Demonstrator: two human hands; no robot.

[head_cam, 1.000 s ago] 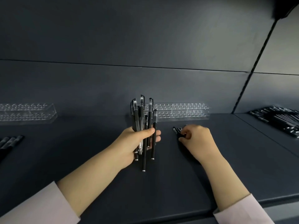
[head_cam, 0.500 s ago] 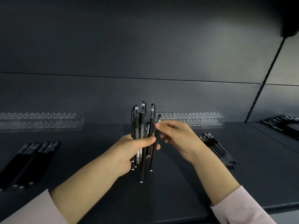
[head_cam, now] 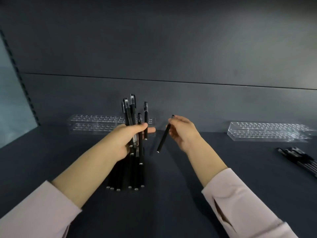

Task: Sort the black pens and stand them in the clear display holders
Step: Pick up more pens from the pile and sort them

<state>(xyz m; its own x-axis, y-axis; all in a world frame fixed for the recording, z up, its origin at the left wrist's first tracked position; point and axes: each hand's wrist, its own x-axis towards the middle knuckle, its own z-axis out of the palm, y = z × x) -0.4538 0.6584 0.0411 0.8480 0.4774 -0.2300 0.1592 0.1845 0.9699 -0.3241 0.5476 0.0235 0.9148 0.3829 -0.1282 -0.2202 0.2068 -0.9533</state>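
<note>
My left hand (head_cam: 126, 140) grips an upright bundle of black pens (head_cam: 133, 115) above the dark shelf. A single black pen (head_cam: 163, 140) hangs tilted from the fingers of my right hand (head_cam: 183, 131), just right of the bundle. Several matte black pens (head_cam: 127, 177) lie flat on the shelf below my left hand. A clear display holder (head_cam: 96, 124) with rows of holes stands behind the bundle. A second clear holder (head_cam: 269, 131) stands at the back right.
Another group of black pens (head_cam: 300, 158) lies at the right edge of the dark shelf (head_cam: 171, 203). A dark back panel (head_cam: 154, 48) rises behind the holders. A lighter side panel (head_cam: 13, 103) stands at the far left.
My right hand has pulled one pen out of the bundle and moved it to the right. The view has swung left, bringing the left holder behind the bundle.
</note>
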